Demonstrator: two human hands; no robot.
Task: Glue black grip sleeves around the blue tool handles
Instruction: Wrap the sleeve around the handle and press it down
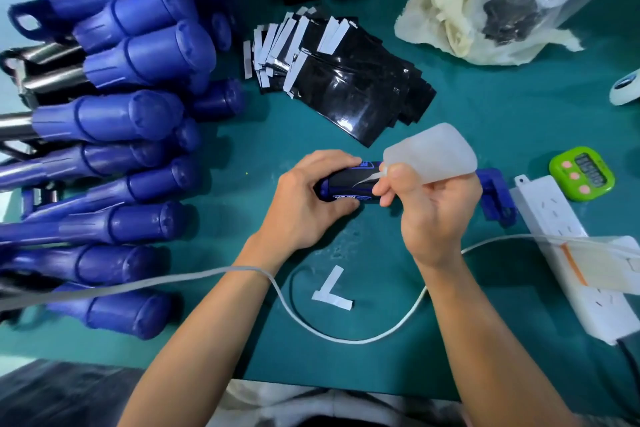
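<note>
A blue tool handle (349,198) lies sideways on the green mat (381,364) in the middle, with a black grip sleeve (349,180) wrapped on it. My left hand (308,201) grips the handle's left end. My right hand (433,211) holds a translucent glue bottle (433,152), its tip on a white strip peeling off the sleeve. The tool's blue head (495,194) pokes out to the right of my right hand. A pile of loose black sleeves (346,76) with white backing strips lies just beyond.
Many blue-handled tools (114,135) are stacked along the left. A plastic bag (502,7) sits at the back right, a green timer (581,173) and white power strip (571,253) on the right. A white cable (346,336) loops near my arms, beside peeled strips (332,291).
</note>
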